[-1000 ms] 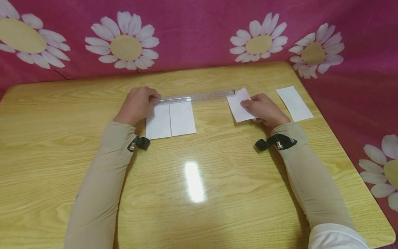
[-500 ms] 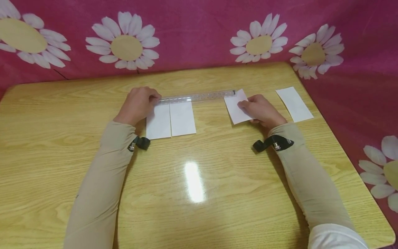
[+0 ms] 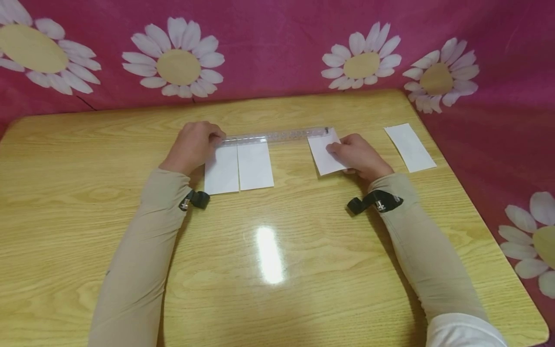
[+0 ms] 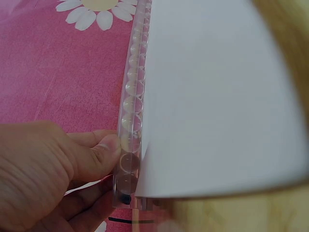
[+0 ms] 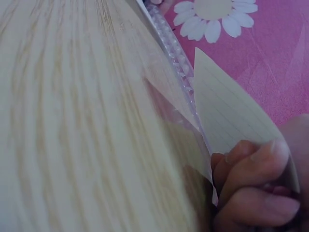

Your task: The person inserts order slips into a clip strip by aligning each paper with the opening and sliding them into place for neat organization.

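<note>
A long clear plastic strip (image 3: 288,136) with a row of round shapes along it lies across the back of the table. My left hand (image 3: 191,144) pinches its left end between thumb and fingers, as the left wrist view shows. Two white paper cards (image 3: 221,169) lie side by side with their top edges at the strip. In my right hand (image 3: 363,156) is another paper card (image 3: 322,154), thumb on its white face and fingers beneath. Its underside (image 5: 224,101) carries ruled lines in the right wrist view. This card's top edge overlaps the strip's right end.
One more white card (image 3: 410,147) lies at the right, near the edge of the wooden table (image 3: 312,270). A pink cloth (image 3: 269,48) with daisies hangs behind and to the right.
My right hand has moved left and slightly nearer with its card, so the card now overlaps the strip's right end. My left hand has stayed in place.
</note>
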### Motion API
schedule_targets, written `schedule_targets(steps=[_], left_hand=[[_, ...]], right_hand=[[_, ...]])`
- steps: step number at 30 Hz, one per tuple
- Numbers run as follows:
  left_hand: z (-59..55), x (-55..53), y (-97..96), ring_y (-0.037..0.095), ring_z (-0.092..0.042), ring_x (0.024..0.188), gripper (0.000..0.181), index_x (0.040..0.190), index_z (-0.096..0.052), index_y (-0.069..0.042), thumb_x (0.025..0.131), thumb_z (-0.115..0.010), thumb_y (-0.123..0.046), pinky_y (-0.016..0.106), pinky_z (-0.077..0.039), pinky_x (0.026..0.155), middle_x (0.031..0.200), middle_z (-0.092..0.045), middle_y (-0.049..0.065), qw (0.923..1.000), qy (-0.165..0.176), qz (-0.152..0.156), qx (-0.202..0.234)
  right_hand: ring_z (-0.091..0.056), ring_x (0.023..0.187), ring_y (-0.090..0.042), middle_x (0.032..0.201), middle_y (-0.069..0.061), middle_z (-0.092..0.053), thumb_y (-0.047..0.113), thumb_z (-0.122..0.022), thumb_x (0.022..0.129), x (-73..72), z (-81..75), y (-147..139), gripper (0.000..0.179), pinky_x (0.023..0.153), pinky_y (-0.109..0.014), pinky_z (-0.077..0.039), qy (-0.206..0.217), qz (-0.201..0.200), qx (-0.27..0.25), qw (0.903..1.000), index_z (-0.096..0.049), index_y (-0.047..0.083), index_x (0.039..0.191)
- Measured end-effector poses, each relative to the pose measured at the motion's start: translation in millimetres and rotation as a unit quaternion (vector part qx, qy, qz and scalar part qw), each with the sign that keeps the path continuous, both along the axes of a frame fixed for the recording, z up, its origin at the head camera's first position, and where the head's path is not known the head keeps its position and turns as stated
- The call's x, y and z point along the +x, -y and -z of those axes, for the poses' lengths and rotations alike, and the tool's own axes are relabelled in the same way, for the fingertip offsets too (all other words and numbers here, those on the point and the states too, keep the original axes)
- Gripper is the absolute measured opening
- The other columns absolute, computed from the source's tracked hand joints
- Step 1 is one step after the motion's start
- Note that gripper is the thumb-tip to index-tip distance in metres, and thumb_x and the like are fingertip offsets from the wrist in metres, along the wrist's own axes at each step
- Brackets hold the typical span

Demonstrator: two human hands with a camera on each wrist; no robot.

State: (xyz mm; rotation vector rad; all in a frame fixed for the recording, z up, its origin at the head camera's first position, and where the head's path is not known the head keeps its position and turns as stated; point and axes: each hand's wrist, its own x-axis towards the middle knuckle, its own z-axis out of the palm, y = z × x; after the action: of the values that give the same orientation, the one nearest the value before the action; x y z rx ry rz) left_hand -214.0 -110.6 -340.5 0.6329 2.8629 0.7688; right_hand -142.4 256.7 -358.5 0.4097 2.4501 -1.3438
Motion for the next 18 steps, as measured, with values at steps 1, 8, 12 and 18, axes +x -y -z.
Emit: schedule_targets(steps=[1,8,12,18], left_hand=[[-0.1,0.1,0.0,0.036,-0.063,0.12,0.028,0.122,-0.074,0.0,0.102,-0.055,0.001,0.052,-0.051,0.111,0.129,-0.072,0.02,1.0,0.001,-0.001,0.0],[-0.6,1.0,0.1,0.035,-0.064,0.118,0.027,0.123,-0.074,0.0,0.102,-0.056,0.001,0.051,-0.052,0.109,0.129,-0.072,0.02,1.0,-0.004,0.0,0.001],[-0.8,1.1,0.2,0.035,-0.064,0.118,0.028,0.123,-0.074,-0.001,0.102,-0.056,0.0,0.051,-0.052,0.109,0.129,-0.072,0.02,1.0,-0.003,-0.001,-0.002],[-1.2,0.9,-0.3,0.036,-0.063,0.119,0.028,0.123,-0.074,-0.001,0.102,-0.056,0.0,0.051,-0.052,0.11,0.129,-0.072,0.02,1.0,0.003,-0.002,-0.005]], right_hand=[[-0.055,0.058,-0.009,0.082,0.001,-0.063,0.032,-0.052,0.106,0.1,-0.1,0.2,0.04,0.048,-0.022,-0.04,0.001,0.0,0.001,1.0,-0.06,-0.004,0.12],[-0.056,0.061,-0.011,0.089,-0.002,-0.063,0.034,-0.054,0.105,-0.6,0.2,3.8,0.043,0.05,-0.022,-0.042,0.007,0.004,0.008,0.9999,-0.06,-0.003,0.125],[-0.053,0.057,-0.009,0.083,0.0,-0.063,0.032,-0.054,0.104,-1.0,1.4,5.9,0.039,0.048,-0.021,-0.04,0.002,0.006,-0.001,1.0,-0.061,-0.003,0.119],[-0.051,0.058,-0.009,0.089,-0.003,-0.062,0.03,-0.054,0.103,-1.5,2.0,8.2,0.037,0.049,-0.021,-0.041,0.002,0.008,0.002,1.0,-0.06,-0.003,0.118]])
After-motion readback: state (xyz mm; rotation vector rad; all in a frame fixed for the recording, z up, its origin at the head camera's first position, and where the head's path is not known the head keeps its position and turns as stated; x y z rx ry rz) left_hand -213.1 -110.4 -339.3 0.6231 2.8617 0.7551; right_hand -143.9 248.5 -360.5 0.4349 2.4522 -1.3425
